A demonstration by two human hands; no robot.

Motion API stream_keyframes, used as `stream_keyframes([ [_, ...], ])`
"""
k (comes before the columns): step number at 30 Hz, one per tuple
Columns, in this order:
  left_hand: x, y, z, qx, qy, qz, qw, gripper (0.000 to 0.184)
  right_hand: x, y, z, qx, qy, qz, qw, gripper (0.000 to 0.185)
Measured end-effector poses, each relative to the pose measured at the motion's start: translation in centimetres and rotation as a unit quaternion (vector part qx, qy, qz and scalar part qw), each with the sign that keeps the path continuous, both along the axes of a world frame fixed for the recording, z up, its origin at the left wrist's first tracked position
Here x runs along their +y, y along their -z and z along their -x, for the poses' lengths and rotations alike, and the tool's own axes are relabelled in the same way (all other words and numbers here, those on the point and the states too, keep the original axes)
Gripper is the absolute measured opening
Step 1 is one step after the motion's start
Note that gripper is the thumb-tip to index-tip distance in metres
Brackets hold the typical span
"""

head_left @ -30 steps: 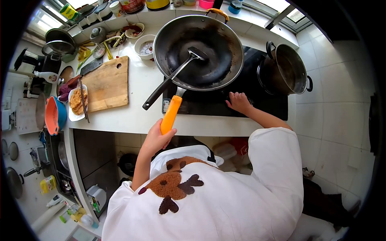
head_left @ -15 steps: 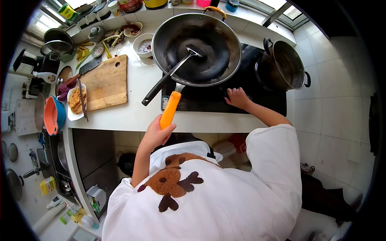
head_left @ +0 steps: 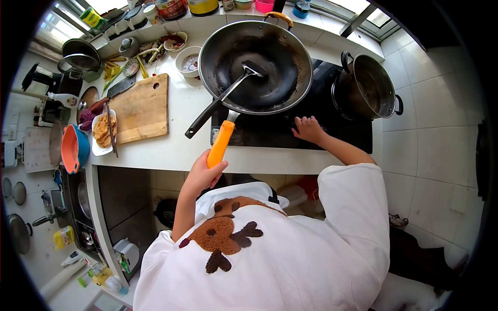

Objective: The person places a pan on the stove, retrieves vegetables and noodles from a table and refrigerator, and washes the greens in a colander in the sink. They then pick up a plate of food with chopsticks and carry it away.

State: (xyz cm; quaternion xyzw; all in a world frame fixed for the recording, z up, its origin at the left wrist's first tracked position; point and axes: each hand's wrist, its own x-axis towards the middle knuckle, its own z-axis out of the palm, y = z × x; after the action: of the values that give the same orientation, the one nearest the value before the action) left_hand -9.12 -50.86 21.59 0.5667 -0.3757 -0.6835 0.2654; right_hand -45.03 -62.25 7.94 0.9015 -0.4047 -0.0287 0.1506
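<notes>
My left hand [head_left: 203, 171] is closed round the orange handle [head_left: 221, 144] of a dark wok [head_left: 285, 78]. The wok sits tilted over the left part of the black cooktop [head_left: 259, 133]. A spatula [head_left: 236, 87] with a black grip rests in it, its head on the wok's bottom and its grip sticking out over the rim toward me. My right hand [head_left: 309, 129] is at the cooktop's front, fingers curled down on the control area; what they grip is hidden. A deep metal pot [head_left: 369, 85] stands to the right of that hand.
Left of the cooktop lies a wooden cutting board [head_left: 142, 109] with a cleaver [head_left: 121, 87] at its edge. Beside it are a plate of browned food [head_left: 105, 132] with chopsticks, an orange and blue basket [head_left: 75, 149] and a white bowl [head_left: 188, 62]. Jars line the windowsill.
The whole view has shifted slightly. My left hand stays on the wok handle and my right hand stays at the cooktop's front; the wok and spatula keep their places.
</notes>
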Motion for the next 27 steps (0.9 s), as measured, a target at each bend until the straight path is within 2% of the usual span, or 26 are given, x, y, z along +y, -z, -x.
stream_keyframes([
  [20,-0.2,0.1,-0.2,0.005,0.015,0.017,1.000,0.032,0.3,-0.5,-0.4,0.000,0.020,0.011,1.000,0.034],
  [23,-0.2,0.2,-0.3,0.003,0.017,0.013,1.000,0.031,0.8,-0.6,-0.6,0.019,0.047,0.007,0.999,0.034],
  [27,-0.2,0.2,-0.4,0.012,0.034,0.027,0.999,0.029,1.2,-0.8,-0.9,-0.016,0.085,-0.009,0.996,0.035],
])
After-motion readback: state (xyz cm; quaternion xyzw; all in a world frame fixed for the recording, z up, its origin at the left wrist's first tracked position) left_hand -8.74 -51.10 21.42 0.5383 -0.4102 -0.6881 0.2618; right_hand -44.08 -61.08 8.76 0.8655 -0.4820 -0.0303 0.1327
